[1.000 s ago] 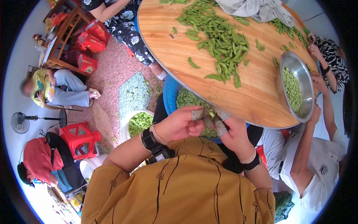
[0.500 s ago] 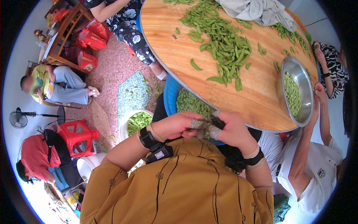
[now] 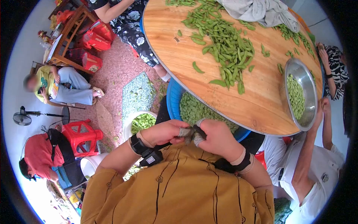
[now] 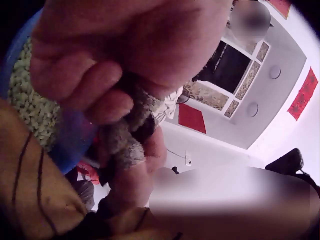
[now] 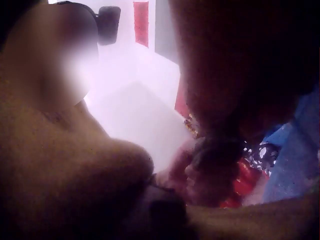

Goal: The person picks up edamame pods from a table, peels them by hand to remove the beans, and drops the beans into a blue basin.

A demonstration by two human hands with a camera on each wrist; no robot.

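Observation:
In the head view my left hand (image 3: pixel 164 133) and right hand (image 3: pixel 218 136) meet fingertip to fingertip in front of my lap, at the near edge of the blue basin (image 3: pixel 173 100). Shelled green beans (image 3: pixel 195 110) fill that basin. Grey cloth wraps (image 3: pixel 185 132) cover the left fingertips; the right thumb and a finger are wrapped too, with a dark strip between them. Up close in the left wrist view, the left fingers (image 4: pixel 107 107) curl over the wrapped right finger (image 4: pixel 132 155). I cannot tell what the fingertips pinch. Dark and blurred, the right wrist view hides the fingertips.
Above the basin, a round wooden table (image 3: pixel 179 56) carries a pile of edamame pods (image 3: pixel 231 52), a grey cloth (image 3: pixel 257 11) and a metal bowl (image 3: pixel 313 89) of beans. A white bucket (image 3: pixel 127 128) and red stool (image 3: pixel 82 136) stand left. Several people sit around.
Both hands have come down and left, nearer my body. A green bit seen between the fingertips a second ago no longer shows. The right fingers have folded in.

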